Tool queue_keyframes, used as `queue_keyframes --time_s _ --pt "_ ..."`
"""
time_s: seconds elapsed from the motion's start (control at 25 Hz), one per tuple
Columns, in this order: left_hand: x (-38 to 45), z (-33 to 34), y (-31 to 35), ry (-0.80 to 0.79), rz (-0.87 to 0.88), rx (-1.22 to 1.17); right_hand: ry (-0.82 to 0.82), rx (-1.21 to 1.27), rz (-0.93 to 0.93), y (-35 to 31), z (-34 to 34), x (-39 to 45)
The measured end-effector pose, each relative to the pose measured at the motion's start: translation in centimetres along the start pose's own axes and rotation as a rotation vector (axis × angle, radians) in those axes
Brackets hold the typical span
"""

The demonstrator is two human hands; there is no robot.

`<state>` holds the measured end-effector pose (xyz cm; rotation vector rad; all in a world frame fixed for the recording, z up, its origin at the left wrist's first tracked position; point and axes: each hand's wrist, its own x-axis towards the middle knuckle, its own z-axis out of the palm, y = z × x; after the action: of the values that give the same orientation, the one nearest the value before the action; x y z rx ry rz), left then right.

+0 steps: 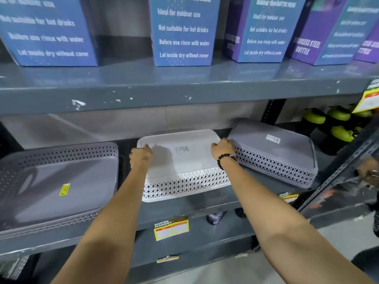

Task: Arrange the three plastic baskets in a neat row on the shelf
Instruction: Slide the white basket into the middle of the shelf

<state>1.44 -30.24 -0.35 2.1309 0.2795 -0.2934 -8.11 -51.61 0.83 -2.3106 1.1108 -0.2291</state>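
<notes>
Three plastic baskets lie upside down on the grey shelf. The white basket is in the middle, tilted with its far end raised. My left hand grips its left side and my right hand grips its right side. A grey basket with a yellow sticker lies to the left. Another grey basket with a white label sits to the right, angled and touching my right hand. A black bead bracelet is on my right wrist.
The shelf above hangs low over the baskets and carries blue and purple bottle boxes. Green and black items fill the bay to the right behind a black upright. Price tags hang on the shelf edge. Another person's hand shows at far right.
</notes>
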Motion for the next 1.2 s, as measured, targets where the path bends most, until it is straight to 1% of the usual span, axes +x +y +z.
queue_keyframes --time_s 0.12,0.28,0.4,0.44,0.52,0.56,0.6,0.64,0.68,0.72,0.76,0.84,0.88,0.92,1.0,1.08,1.12,1.2 --pt "-0.1 0.4 -0.2 -0.018 -0.036 -0.009 -0.113 -0.057 0.038 1.1 0.5 1.6" --pt "-0.8 0.2 0.0 0.002 -0.047 -0.042 -0.132 -0.009 0.103 0.6 0.1 1.6" --pt "-1.5 -0.7 0.6 0.068 0.006 -0.068 -0.132 0.104 0.146 -0.9 -1.3 0.6" --pt "-1.9 -1.3 1.1 0.097 0.031 -0.119 -0.115 0.187 0.15 -1.5 -2.0 0.3" --pt "-2.3 -2.7 2.4 0.164 0.105 -0.34 -0.042 0.456 0.171 -2.4 -3.4 -0.1" --pt "-2.3 -3.6 2.9 0.185 0.145 -0.479 0.005 0.655 0.176 -2.6 -4.0 -0.2" --pt "-2.1 -4.5 3.2 0.179 0.162 -0.62 0.013 0.914 0.202 -2.7 -4.3 -0.1" --pt "-1.7 -5.4 3.0 0.145 0.169 -0.756 -0.014 1.161 0.226 -2.6 -4.6 -0.2" --pt "-1.5 -6.2 2.7 0.093 0.167 -0.862 -0.046 1.322 0.232 -2.2 -4.8 -0.4" --pt "-1.7 -6.9 2.1 0.053 0.146 -0.927 -0.081 1.388 0.222 -1.6 -4.9 -0.6" --pt "-1.7 -7.4 1.1 0.035 0.119 -0.925 -0.097 1.399 0.219 -0.7 -4.5 -0.5" --pt "-1.7 -7.7 -0.6 0.044 0.061 -0.812 -0.107 1.364 0.256 0.7 -3.4 -0.6" --pt "-1.6 -7.6 -1.4 0.068 0.031 -0.683 -0.129 1.326 0.288 2.3 -1.3 1.2" --pt "-1.6 -7.4 -2.1 0.107 0.01 -0.502 -0.178 1.277 0.29 4.6 1.7 4.5" --pt "-2.9 -7.1 -2.6 0.207 0.042 -0.124 -0.21 1.079 0.292 6.7 4.3 6.5" --pt "-4.3 -6.8 -2.9 0.247 0.104 0.094 -0.213 0.941 0.294 5.9 2.3 3.0" --pt "-4.7 -6.7 -3.1 0.259 0.122 0.156 -0.203 0.837 0.286 5.1 0.7 0.6" --pt "-4.9 -6.5 -3.8 0.282 0.145 0.26 -0.188 0.641 0.266 4.6 -0.2 -0.9"
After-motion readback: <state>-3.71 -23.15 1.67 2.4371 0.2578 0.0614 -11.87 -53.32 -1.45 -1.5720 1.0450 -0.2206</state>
